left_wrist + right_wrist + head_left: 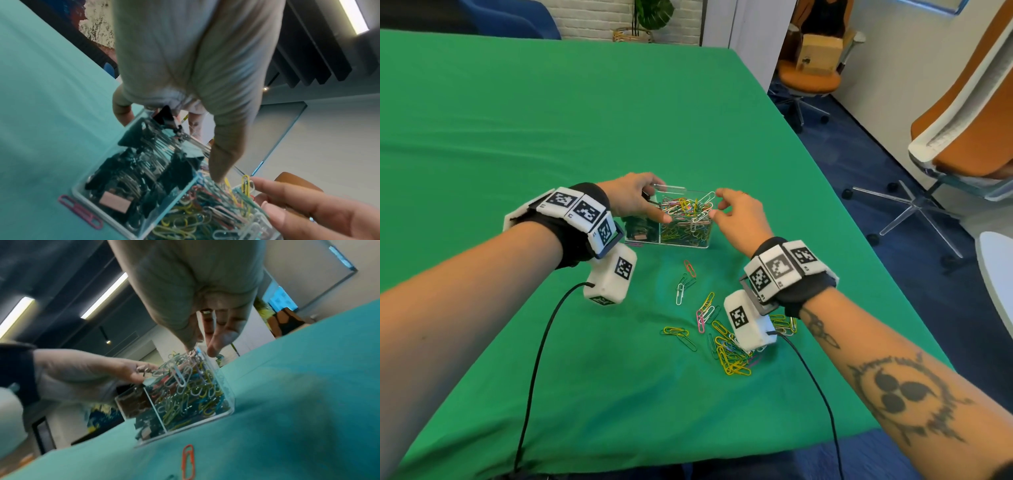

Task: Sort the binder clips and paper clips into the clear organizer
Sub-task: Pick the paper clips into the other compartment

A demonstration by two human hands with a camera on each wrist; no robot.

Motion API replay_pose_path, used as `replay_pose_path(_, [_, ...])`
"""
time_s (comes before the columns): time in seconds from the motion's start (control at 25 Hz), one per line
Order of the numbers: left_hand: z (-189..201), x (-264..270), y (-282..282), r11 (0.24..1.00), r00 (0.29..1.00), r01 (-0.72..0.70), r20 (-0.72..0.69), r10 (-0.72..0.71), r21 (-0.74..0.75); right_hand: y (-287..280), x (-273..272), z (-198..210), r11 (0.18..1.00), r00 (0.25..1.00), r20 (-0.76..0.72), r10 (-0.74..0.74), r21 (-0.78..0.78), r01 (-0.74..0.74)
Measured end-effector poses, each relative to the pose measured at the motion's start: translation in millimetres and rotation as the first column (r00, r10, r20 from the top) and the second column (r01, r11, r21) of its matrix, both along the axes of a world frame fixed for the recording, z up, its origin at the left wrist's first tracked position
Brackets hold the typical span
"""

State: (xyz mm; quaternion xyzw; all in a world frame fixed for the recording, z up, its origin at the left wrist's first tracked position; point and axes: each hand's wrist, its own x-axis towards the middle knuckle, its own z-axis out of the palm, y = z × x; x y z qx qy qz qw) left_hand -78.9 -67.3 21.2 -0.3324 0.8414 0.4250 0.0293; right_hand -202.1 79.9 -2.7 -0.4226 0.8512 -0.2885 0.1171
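I see the clear plastic two-compartment organizer standing on the green cloth-covered table, a little beyond the middle of my view. Its right compartment is heaped above the rim with coloured wire paper clips; its left compartment holds black binder clips with silver wire handles.

My left hand rests over the left compartment, fingers curled down past the far rim. The thumb reaches to the divider and touches the top of the paper clip heap. A black binder clip sits under the curled fingers at the far wall, but I cannot tell whether they pinch it.

My right hand hovers at the organizer's right edge, thumb and forefinger bent toward each other just above the heap. From the right wrist view the fingertips meet the topmost clips at the rim; a firm pinch I cannot confirm.

On the cloth nearer to me lie loose paper clips: a yellow cluster under my right wrist, a few pink, white and green ones between the hands, an orange-red one just before the organizer, and a pink one beside its left near corner.
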Motion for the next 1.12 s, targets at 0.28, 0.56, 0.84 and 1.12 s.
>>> replay_pose_path(0.28, [-8,-7,1,0.994,0.994,-0.101,-0.047,0.099,-0.030,12,21,-2,0.983,0.945,-0.307,0.110,0.171,-0.059])
replay_pose_path(0.56, [-7,5,15,0.961,0.995,-0.064,-0.097,0.038,-0.271,20,23,-7,0.928,0.884,-0.380,0.271,0.346,-0.136])
replay_pose_path(0.84, [-19,12,72,0.520,0.972,0.087,-0.042,-0.231,-0.850,24,13,-10,0.909,0.906,-0.297,0.302,0.375,-0.181])
replay_pose_path(1.12, [-9,-5,66,0.494,0.973,0.132,0.017,-0.230,-0.859,9,1,2,0.928,0.910,-0.276,0.308,0.299,-0.224])
